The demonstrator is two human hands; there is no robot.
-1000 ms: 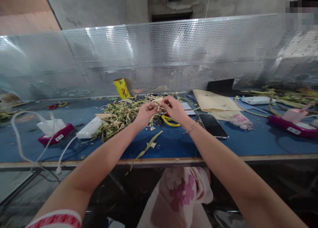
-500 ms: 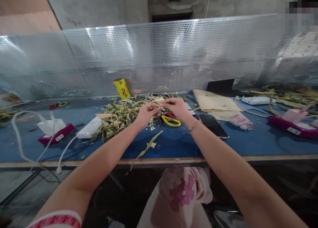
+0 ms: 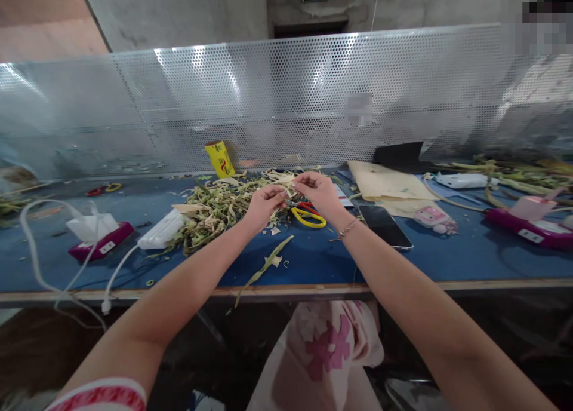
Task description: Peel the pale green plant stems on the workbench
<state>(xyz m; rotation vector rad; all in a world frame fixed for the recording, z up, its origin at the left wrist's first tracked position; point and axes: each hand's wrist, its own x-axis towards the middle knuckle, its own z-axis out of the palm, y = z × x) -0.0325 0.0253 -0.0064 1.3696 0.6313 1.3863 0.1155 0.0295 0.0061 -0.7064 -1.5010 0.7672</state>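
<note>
Both hands meet above the blue table, at the right edge of a heap of dried green plant pieces (image 3: 215, 211). My left hand (image 3: 265, 209) is closed in a pinch on a small pale plant piece (image 3: 290, 189). From the other side, my right hand (image 3: 317, 193) pinches the same piece between thumb and fingers. Just below them lie scissors with yellow and red handles (image 3: 308, 218), partly hidden by the right hand. Nearer the front edge, a long withered leaf strip (image 3: 264, 269) lies with pale scraps.
Left of the heap are a white power bank (image 3: 162, 230) and a purple power strip (image 3: 102, 242). To the right lie a phone (image 3: 385, 227), brown paper (image 3: 389, 183), a pink case (image 3: 430, 217) and another purple strip (image 3: 532, 229). A perforated metal screen (image 3: 286, 100) stands behind.
My right hand has risen slightly, and the fingers of both hands have shifted a little around the plant piece. The things on the table have stayed put.
</note>
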